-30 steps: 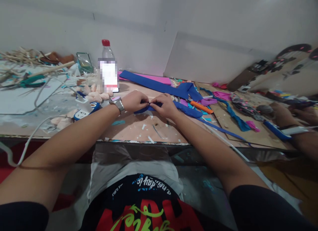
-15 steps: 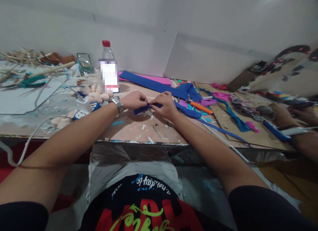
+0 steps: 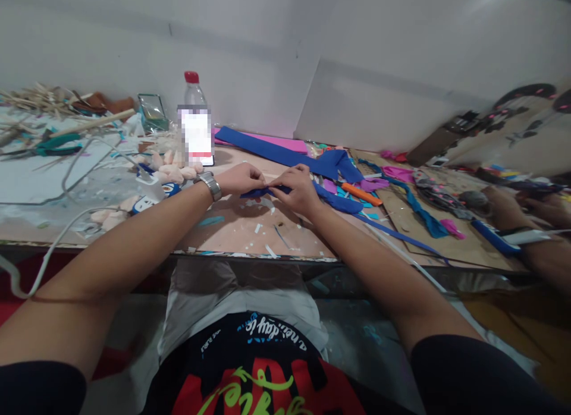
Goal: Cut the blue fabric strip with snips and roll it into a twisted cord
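Observation:
Both hands meet over the middle of the worktable (image 3: pixel 232 236). Between them is a strip of dark blue fabric or crepe paper (image 3: pixel 256 194); which material I cannot tell. My left hand (image 3: pixel 241 179), below a metal wristwatch (image 3: pixel 210 186), pinches the strip near its left end. The fingers of my right hand (image 3: pixel 297 188) are closed on the same strip just to the right. From behind the right hand more blue material trails right, narrowing to a long thin tail (image 3: pixel 401 232). A wider blue band (image 3: pixel 276 151) lies behind the hands over a pink piece (image 3: pixel 292 145).
A red-capped bottle (image 3: pixel 194 93) and a blurred, lit phone (image 3: pixel 196 135) stand behind the left hand. Nearby are a blue-and-white glue gun (image 3: pixel 151 195), green pliers (image 3: pixel 57 146) and thin sticks (image 3: pixel 40 100). An orange cutter (image 3: pixel 361 194) lies right. Another person's hand (image 3: pixel 499 207) works far right.
The left end of the blue strip has dropped flatter and shows less of its face. Both hands keep nearly the same place and grip.

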